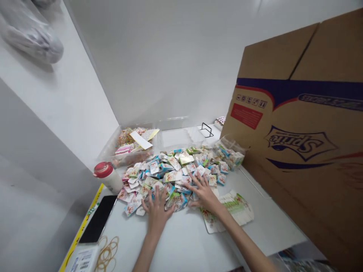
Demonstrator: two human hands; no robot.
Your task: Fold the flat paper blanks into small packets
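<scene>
A heap of small printed card packets [167, 177] in white, blue and green covers the middle of the white table [181, 249]. My left hand [157, 211] rests with spread fingers on the heap's near edge, holding nothing I can see. My right hand [204, 192] lies flat and spread on the heap's right side, also apparently empty. Just below it, a fanned stack of printed cards [229, 209] lies on the table, with its left end under my right wrist.
A transparent bin of colourful packets [127, 145] stands behind the heap, beside a bag of packets [229, 153]. A red-capped bottle [107, 176], black phone [98, 219] and rubber bands [107, 255] lie at left. A printed cardboard sheet [297, 132] rises at right.
</scene>
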